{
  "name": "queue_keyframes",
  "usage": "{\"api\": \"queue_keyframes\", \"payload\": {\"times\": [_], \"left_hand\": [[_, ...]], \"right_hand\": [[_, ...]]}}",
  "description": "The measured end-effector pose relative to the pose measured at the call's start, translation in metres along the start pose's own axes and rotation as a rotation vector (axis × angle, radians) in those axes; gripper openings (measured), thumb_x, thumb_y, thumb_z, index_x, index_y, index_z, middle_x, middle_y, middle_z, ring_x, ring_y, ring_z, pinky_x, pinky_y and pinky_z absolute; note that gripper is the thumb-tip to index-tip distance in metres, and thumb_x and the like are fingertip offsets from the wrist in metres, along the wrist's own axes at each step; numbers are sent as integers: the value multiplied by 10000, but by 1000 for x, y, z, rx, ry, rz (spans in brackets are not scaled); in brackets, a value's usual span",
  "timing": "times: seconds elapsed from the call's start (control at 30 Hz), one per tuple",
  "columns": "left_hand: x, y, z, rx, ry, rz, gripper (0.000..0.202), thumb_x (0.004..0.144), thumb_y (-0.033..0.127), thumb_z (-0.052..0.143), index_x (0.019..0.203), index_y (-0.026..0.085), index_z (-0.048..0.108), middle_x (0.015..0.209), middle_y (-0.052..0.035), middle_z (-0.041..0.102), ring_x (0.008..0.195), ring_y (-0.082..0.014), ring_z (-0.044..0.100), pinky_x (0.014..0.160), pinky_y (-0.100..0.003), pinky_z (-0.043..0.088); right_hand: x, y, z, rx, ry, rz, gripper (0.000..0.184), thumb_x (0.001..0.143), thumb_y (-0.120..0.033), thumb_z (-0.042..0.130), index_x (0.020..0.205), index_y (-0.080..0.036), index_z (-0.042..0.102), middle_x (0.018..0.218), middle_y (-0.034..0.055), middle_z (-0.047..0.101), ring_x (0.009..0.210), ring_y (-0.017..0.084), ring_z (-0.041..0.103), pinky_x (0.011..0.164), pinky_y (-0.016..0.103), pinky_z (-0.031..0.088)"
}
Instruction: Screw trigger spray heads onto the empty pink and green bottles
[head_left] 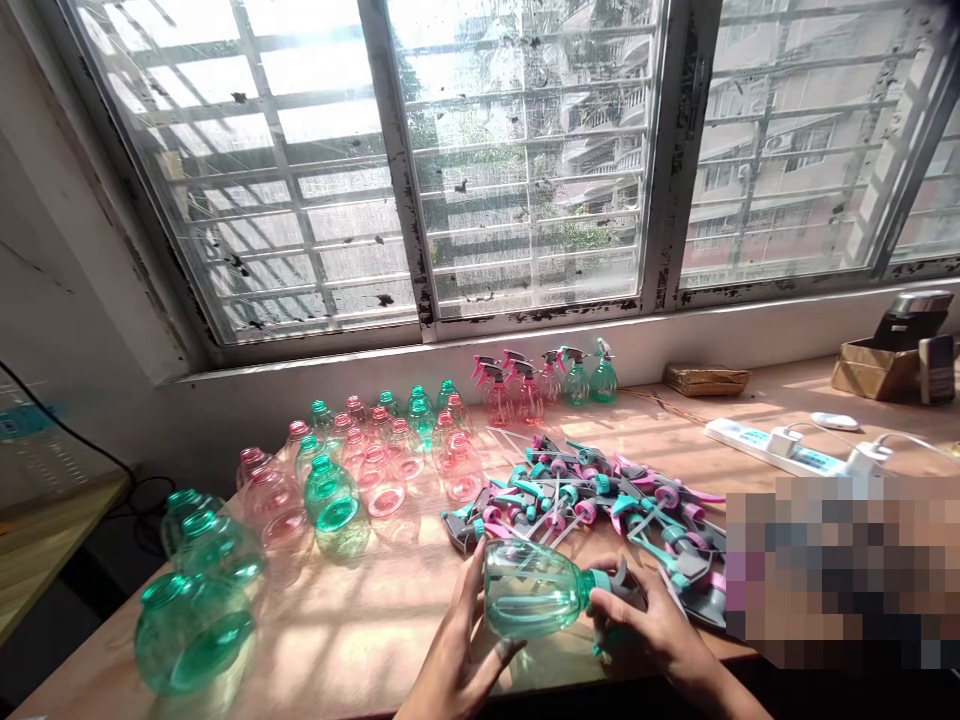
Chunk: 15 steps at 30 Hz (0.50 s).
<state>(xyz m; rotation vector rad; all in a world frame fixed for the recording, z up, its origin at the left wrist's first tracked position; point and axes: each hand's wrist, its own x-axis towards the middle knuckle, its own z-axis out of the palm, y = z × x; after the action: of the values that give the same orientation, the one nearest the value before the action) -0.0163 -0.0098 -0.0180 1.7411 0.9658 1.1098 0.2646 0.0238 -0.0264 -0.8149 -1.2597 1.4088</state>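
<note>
A clear green spray bottle [531, 590] lies on its side in the air above the front of the table, base to the left and neck to the right. Around its base end my left hand [466, 640] is closed, thumb below and fingers behind. My right hand [646, 612] grips the grey and teal trigger sprayer [600, 583] at the bottle's neck. Just behind the hands spreads a pile of loose trigger sprayers [570, 490] in pink, teal and grey, with thin tubes sticking out.
Open-necked green bottles [193, 635] and pink bottles [382, 485] stand at the left. Several bottles with sprayers fitted [529, 395] line the wall under the window. A power strip [780, 447], a flat brown packet [706, 380] and a cardboard box [870, 368] lie at the right. A blurred patch covers the lower right.
</note>
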Motion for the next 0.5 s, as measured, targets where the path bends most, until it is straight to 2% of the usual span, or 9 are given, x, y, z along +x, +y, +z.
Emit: {"api": "queue_keyframes", "payload": {"times": [0.1, 0.17, 0.23, 0.33, 0.4, 0.5], "left_hand": [[-2, -1, 0, -46, -51, 18, 913, 1009, 429, 696, 1690, 448, 88, 1792, -55, 230, 1636, -350, 256, 1306, -531, 314], [-2, 1, -1, -86, -57, 5, 966, 991, 397, 728, 1693, 444, 65, 1793, -54, 225, 1655, -351, 177, 1320, -552, 269], [-2, 4, -2, -84, -52, -4, 963, 983, 390, 738, 1698, 415, 93, 1792, -70, 220, 1657, -364, 159, 1329, -570, 228], [0, 9, -4, 47, -48, 4, 890, 990, 398, 729, 1692, 391, 182, 1796, -76, 194, 1660, -380, 127, 1344, -576, 152], [0, 11, -5, 97, -54, 8, 868, 1003, 408, 710, 1692, 387, 182, 1790, -87, 204, 1657, -384, 143, 1343, -575, 168], [0, 10, -3, 51, -48, 23, 886, 1002, 440, 703, 1695, 391, 153, 1784, -98, 210, 1638, -402, 217, 1318, -567, 274]], "right_hand": [[0, 1, -1, -3, -6, 6, 499, 812, -591, 874, 1050, -182, 714, 663, 5, 753, 546, 209, 728, 579, 358, 614], [-1, 1, -1, -25, 17, 8, 506, 793, -589, 887, 1045, -184, 717, 677, 6, 750, 552, 214, 726, 580, 363, 617], [-1, 1, -2, -40, 41, 12, 514, 774, -591, 899, 1040, -188, 722, 688, 7, 748, 556, 217, 723, 580, 366, 618], [-1, 1, -1, -46, 44, 10, 514, 773, -593, 897, 1042, -190, 725, 663, 5, 748, 555, 222, 720, 574, 362, 611], [-1, -1, 0, -45, 33, -2, 494, 789, -581, 891, 1038, -188, 723, 636, 8, 756, 551, 222, 720, 562, 344, 593], [-2, -3, 1, -14, 16, -10, 466, 807, -554, 888, 1034, -183, 723, 627, 13, 766, 543, 217, 723, 559, 329, 586]]}}
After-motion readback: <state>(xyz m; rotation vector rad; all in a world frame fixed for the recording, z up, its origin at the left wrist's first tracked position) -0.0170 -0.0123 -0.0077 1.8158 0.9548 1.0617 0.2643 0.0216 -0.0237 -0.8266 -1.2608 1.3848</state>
